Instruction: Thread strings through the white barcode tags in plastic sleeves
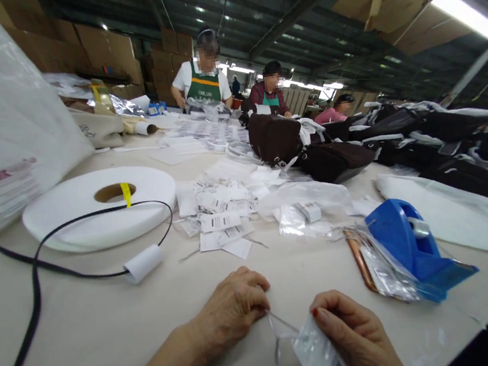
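Observation:
My right hand (355, 331) pinches the upper corner of a white hang tag (320, 357) with a barcode, which seems to sit in a clear sleeve. A thin pale string (284, 321) runs from the tag's top to my left hand (236, 302), whose fingers are closed on it. One loose end of the string dangles between the hands. Beyond my hands lies a heap of similar tags (222, 219) with printed barcodes, some with strings. The ends of my left fingertips are partly hidden.
Left stands a white tape roll (69, 229) with a black strap (35, 285) across it. A blue tape dispenser (408, 238) sits right, beside plastic sleeves (388, 275). Dark brown bags (276, 136) pile up behind. Several co-workers (207, 82) are at the far side.

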The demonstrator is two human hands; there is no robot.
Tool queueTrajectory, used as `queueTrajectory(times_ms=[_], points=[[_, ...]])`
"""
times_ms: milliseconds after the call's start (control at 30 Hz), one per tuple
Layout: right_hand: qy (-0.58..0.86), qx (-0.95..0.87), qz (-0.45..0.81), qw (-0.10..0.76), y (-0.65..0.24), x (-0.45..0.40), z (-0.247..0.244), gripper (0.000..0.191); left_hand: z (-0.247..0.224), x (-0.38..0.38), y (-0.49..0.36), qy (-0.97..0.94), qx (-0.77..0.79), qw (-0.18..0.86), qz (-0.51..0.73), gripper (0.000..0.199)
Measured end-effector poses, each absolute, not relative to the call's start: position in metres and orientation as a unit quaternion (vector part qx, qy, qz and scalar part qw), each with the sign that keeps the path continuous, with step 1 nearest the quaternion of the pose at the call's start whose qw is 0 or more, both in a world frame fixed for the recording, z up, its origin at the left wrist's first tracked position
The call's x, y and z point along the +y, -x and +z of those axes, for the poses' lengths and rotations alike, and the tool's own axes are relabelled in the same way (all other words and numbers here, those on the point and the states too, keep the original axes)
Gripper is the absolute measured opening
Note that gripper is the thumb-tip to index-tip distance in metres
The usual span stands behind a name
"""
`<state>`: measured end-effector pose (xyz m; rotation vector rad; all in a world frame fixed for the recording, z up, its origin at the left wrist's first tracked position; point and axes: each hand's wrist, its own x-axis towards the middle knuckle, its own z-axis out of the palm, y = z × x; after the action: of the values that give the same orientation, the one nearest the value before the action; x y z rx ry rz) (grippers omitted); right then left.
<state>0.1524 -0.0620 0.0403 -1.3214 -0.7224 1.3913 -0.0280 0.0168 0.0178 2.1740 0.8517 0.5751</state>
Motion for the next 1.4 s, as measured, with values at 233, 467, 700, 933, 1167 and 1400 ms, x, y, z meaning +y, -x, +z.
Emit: queueTrajectory(times_ms=[233, 467, 700, 933, 1167, 1400], points=[[0.550, -0.252, 0.569, 0.557, -0.165, -0.062, 0.037, 0.027, 0.014, 0.030, 0.037, -0.788, 0.458, 0.326, 0.251, 0.022], [0.548, -0.279, 0.547, 0.567, -0.160, -0.060, 0.029, 0.025, 0.017, 0.027, 0.042, -0.769, 0.523, 0.268, 0.253, 0.027], [0.564, -0.309, 0.500, 0.580, -0.159, -0.058, 0.031, 0.027, 0.038, 0.000, 0.022, -0.734, 0.534, 0.271, 0.321, 0.017], [0.578, -0.343, 0.449, 0.589, -0.144, -0.059, 0.030, 0.025, 0.025, -0.034, -0.018, -0.360, 0.470, 0.759, 0.273, 0.032], [0.589, -0.407, 0.390, 0.579, -0.124, -0.056, 0.017, 0.019, 0.034, -0.034, -0.018, -0.137, 0.428, 0.812, 0.374, 0.030], [0.574, -0.362, 0.464, 0.570, -0.121, -0.053, 0.027, 0.024, 0.035, -0.033, -0.016, -0.110, 0.437, 0.795, 0.405, 0.019]])
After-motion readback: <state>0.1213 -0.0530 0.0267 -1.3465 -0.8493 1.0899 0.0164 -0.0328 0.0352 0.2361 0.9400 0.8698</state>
